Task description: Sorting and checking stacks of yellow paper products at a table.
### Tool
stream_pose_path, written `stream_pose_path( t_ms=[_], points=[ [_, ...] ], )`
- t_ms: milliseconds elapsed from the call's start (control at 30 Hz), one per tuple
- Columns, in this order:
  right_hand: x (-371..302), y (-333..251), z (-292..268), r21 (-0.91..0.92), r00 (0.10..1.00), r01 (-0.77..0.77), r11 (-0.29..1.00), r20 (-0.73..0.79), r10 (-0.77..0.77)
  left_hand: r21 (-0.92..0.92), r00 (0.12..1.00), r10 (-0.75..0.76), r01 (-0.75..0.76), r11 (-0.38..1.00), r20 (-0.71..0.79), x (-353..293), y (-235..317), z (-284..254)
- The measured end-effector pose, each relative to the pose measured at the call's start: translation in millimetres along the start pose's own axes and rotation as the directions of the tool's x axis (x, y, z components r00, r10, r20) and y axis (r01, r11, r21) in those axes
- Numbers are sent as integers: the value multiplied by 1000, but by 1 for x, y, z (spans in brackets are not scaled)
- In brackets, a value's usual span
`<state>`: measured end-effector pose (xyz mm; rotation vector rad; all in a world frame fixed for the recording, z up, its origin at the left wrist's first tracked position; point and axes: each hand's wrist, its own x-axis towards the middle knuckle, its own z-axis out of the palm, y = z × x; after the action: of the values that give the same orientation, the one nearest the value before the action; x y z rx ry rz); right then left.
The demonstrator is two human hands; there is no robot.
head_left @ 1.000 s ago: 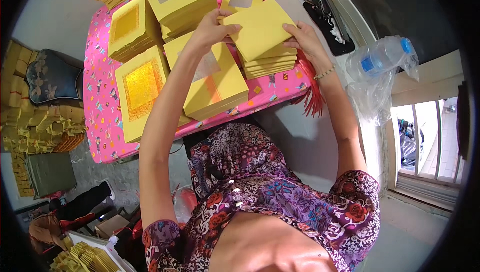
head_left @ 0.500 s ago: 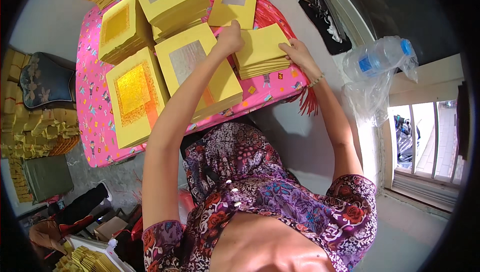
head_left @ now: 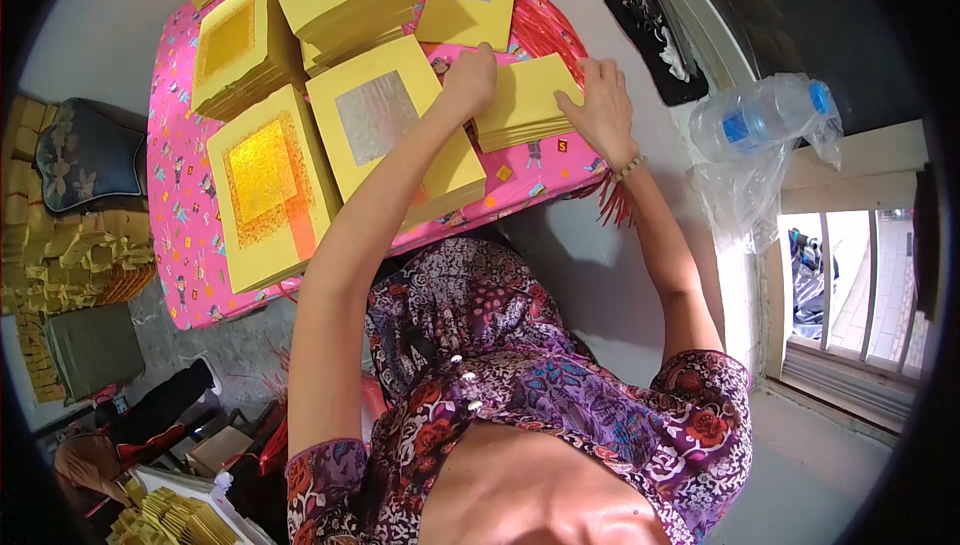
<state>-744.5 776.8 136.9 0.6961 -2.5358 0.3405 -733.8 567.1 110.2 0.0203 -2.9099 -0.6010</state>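
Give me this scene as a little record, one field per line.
Left hand: curled, at the left edge of the small plain yellow stack
Right hand: open, at that stack's right edge
Nearest silver-patched stack: left of the small one
Gold-patched stacks: two, farther left
Table cover: pink, patterned
Red strands: beyond the small stack
Bottle: clear, blue cap, right of the table cover

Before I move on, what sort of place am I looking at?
Probably a small workroom, perhaps in a home, for handling paper: stacks of yellow paper on a table with a pink patterned cloth, and more yellow bundles piled off to the left.
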Motion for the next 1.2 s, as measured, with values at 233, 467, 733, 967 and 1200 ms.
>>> stream_pose_path(
  t_ms=[233,467,733,967,1200],
  points=[
    [-4,-8,23,185,946,269,945,134,-295,-8,1000,-8,8,1000,30,0,0,0],
    [-6,-9,30,187,933,185,965,274,-232,176,979,105,-74,982,-173,-18,6,-10],
    [12,9,33,198,916,216,956,298,-269,-575,956,107,-251,779,-273,-57,13,-79],
    [24,-1,22,245,933,197,949,251,-258,-570,908,128,-354,742,-399,-114,-4,-126],
    [30,-11,11,328,941,255,910,132,-311,-202,975,217,-222,954,-43,-185,-24,-124]
  ],
)
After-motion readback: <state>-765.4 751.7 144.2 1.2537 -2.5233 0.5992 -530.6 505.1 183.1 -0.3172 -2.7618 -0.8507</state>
